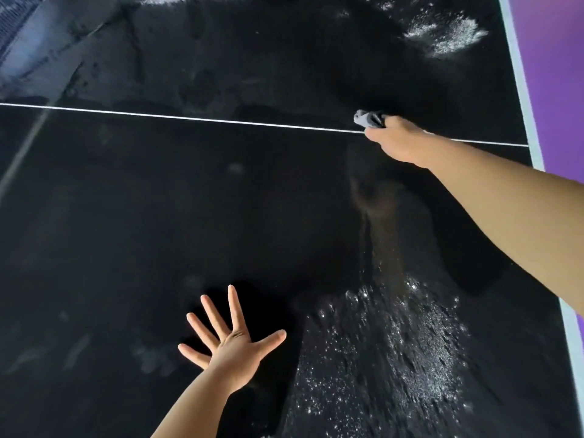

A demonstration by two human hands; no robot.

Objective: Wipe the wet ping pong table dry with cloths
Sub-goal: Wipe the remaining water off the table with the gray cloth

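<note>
Nearest the camera, at the lower middle of the frame, the left hand (232,341) lies flat on the black ping pong table (132,216) with all five fingers splayed straight and nothing in its grasp; it looks like a brace for the long reach. Just to its right, filling the lower right of the frame, a wide patch of water droplets (395,343) glitters on the surface, and a second wet patch (448,34) shows at the upper right, near the pale table edge (520,74). The right hand (393,140) is stretched far out at the centre right, its fingers curled tightly round a bunched grey cloth (368,118) that sticks out beyond the knuckles and sits on the thin white line (189,118) crossing the table. A dull, smeared streak (376,216) runs between the cloth and the near droplets. As a judgement, the stroke in hand would go better with the cloth opened out flat under the palm, since a tight wad touches little surface; pressing evenly and pulling in straight, overlapping passes toward the table edge should carry the water off rather than smear it. Both glittering patches appear unwiped, so much of the job seems left. The leaning hand should stay on dry surface so it does not slip.
</note>
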